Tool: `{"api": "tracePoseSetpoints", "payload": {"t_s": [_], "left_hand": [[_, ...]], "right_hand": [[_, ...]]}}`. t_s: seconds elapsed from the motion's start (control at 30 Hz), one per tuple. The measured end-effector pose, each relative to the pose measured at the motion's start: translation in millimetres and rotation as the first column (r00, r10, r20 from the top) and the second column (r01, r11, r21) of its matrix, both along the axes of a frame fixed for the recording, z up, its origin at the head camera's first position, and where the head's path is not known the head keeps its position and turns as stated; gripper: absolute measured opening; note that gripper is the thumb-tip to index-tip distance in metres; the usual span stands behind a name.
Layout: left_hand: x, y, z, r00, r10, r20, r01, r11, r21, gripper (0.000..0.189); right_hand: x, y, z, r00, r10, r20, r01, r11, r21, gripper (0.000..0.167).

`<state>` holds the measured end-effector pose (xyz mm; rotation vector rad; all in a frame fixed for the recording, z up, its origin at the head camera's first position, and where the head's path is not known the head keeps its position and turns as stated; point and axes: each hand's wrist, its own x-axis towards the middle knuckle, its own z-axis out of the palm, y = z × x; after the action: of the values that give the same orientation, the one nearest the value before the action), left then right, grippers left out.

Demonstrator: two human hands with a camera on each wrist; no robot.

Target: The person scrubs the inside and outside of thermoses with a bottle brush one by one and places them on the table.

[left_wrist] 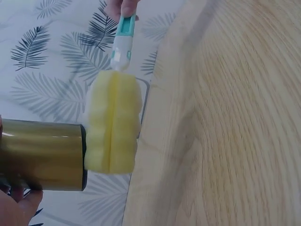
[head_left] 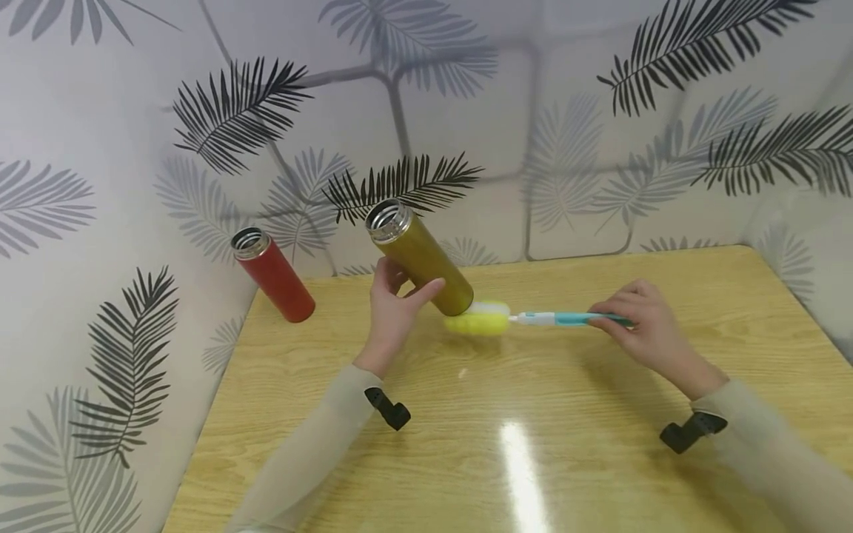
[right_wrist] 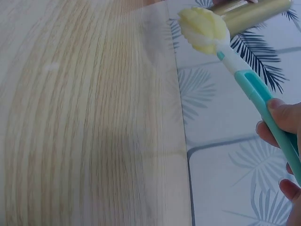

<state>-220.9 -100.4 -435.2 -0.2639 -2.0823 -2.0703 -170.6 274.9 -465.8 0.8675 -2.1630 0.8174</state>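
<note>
My left hand (head_left: 393, 311) grips a gold thermos flask (head_left: 426, 263) round its side. The flask has no lid on, and its steel mouth shows at the upper end. In my right hand (head_left: 640, 326) is the teal and white handle of a bottle brush (head_left: 566, 318), pinched between thumb and fingers. The brush's yellow sponge head (left_wrist: 113, 122) lies right against the base of the gold flask in the left wrist view. From the right wrist, the brush (right_wrist: 256, 92) points away, with the gold flask (right_wrist: 256, 16) partly hidden behind its head.
A red thermos flask (head_left: 275, 275), also without a lid, stands at the back left of the wooden table (head_left: 466, 444). Behind the table rises a wall (head_left: 466, 126) with a feather-leaf pattern. Each sleeve carries a black wrist mount.
</note>
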Motion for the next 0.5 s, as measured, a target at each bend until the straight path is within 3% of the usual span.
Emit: {"api": "tracePoseSetpoints", "payload": {"t_s": [0.33,0.5], "left_hand": [[6.2,3.7,3.1,0.998,-0.056,-0.016,0.055,0.998,-0.004,0.071],[7.4,6.3,2.9,0.999,-0.031,0.007,0.031,0.999,0.007,0.067]], "right_hand": [[-1.8,9.4,-0.2,0.995,-0.056,0.084,0.057,0.998,-0.012,0.059],[1.0,1.4,-3.1,0.995,-0.032,0.095,0.033,0.999,-0.014,0.057]]}}
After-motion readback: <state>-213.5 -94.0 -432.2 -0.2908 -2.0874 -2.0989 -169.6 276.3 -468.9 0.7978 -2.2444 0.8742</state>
